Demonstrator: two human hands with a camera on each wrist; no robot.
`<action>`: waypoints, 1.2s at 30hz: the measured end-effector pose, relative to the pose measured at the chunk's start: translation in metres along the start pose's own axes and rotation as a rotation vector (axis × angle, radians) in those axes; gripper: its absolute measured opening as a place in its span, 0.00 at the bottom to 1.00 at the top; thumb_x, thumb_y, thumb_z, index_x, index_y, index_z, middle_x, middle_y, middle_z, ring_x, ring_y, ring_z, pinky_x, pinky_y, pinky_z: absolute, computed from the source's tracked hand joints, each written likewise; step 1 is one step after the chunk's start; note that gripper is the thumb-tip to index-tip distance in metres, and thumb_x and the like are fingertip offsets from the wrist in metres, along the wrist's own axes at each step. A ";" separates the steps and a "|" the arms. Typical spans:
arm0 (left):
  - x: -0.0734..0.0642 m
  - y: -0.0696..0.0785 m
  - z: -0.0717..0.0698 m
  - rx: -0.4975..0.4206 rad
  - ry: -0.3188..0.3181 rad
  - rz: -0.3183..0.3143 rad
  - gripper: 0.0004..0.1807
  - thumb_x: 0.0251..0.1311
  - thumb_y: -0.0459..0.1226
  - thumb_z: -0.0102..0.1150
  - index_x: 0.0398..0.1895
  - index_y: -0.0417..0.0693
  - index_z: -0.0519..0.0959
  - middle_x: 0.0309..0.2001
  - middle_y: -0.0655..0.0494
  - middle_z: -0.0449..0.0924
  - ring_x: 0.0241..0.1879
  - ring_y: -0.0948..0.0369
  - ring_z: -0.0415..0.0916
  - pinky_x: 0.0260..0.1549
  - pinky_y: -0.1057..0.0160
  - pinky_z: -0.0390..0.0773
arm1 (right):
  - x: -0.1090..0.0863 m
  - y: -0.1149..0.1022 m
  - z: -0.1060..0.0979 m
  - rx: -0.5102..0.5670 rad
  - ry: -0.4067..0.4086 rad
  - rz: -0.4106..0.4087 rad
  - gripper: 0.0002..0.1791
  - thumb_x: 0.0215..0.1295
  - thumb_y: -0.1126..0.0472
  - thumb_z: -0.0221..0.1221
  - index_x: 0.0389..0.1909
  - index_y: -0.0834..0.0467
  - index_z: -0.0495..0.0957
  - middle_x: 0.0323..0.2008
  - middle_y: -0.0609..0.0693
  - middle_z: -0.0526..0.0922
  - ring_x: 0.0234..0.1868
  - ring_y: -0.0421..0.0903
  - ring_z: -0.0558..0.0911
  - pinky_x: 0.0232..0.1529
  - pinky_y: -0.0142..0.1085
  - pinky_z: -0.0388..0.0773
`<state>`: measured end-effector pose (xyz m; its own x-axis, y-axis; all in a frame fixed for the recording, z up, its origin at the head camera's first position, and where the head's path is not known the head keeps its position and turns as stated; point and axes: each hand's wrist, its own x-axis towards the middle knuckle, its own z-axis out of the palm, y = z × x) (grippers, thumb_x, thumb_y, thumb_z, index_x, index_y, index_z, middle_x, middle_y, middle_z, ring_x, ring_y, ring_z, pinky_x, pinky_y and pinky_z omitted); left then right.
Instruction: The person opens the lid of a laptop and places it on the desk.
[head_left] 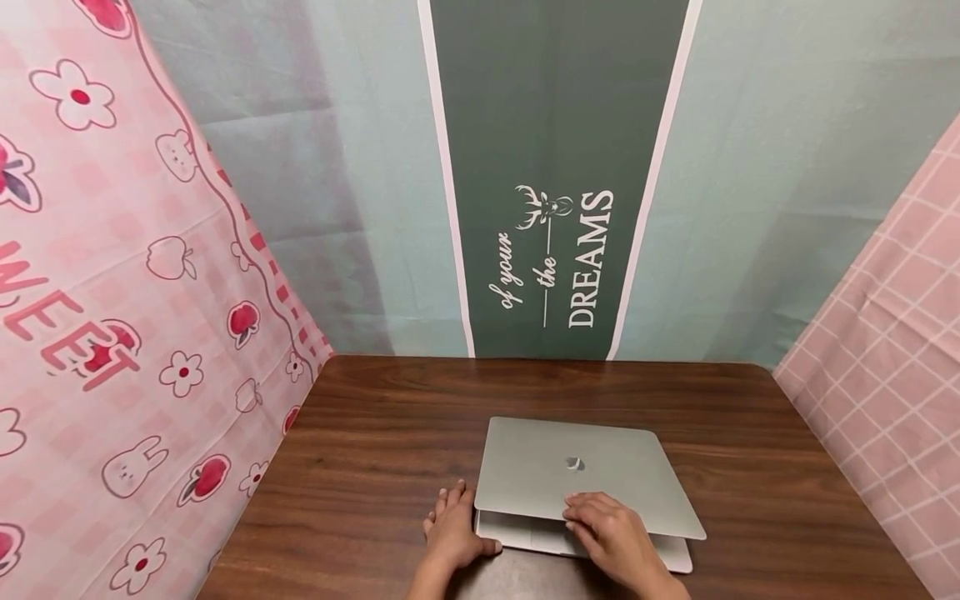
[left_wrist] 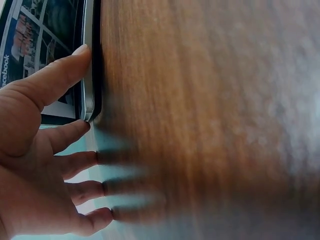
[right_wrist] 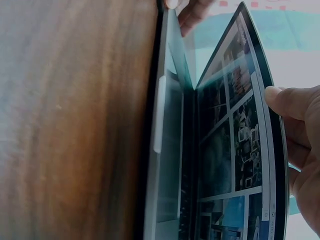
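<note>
A silver laptop [head_left: 585,467] lies on the wooden table with its lid partly raised. The screen [right_wrist: 235,135] is lit and shows a page of pictures in the right wrist view. My right hand [head_left: 611,533] pinches the front edge of the lid, thumb [right_wrist: 287,100] at the screen's border and fingers behind it. Beside the base's front left corner, my left hand [head_left: 453,529] has its fingers spread, fingertips on the table. Its thumb [left_wrist: 65,72] lies along the base's front edge in the left wrist view.
The brown wooden table [head_left: 360,467] extends around the laptop. A green and grey cloth [head_left: 555,125] with lettering hangs behind it. Pink patterned cloth [head_left: 150,250] borders the left side, and a pink checked cloth [head_left: 900,333] the right.
</note>
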<state>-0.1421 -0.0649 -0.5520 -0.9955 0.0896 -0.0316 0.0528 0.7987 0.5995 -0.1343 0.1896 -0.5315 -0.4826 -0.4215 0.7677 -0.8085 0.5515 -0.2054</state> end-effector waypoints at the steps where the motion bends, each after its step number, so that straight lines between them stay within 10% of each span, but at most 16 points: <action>1: 0.000 0.000 0.000 0.001 0.001 -0.001 0.47 0.23 0.46 0.79 0.55 0.39 0.73 0.62 0.39 0.64 0.63 0.37 0.52 0.47 0.31 0.54 | 0.001 0.000 -0.001 0.000 -0.005 0.000 0.16 0.69 0.52 0.51 0.28 0.56 0.82 0.33 0.50 0.84 0.35 0.45 0.82 0.37 0.35 0.75; 36: 0.000 0.001 0.003 0.030 0.017 0.008 0.47 0.20 0.46 0.79 0.54 0.43 0.74 0.60 0.38 0.65 0.61 0.35 0.55 0.45 0.31 0.56 | 0.065 0.035 -0.019 -0.057 0.103 -0.113 0.17 0.70 0.59 0.45 0.29 0.55 0.81 0.28 0.45 0.83 0.27 0.42 0.81 0.21 0.35 0.75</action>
<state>-0.1419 -0.0624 -0.5538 -0.9962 0.0861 -0.0138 0.0625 0.8157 0.5751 -0.1878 0.1951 -0.4774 -0.3499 -0.4089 0.8429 -0.8341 0.5455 -0.0817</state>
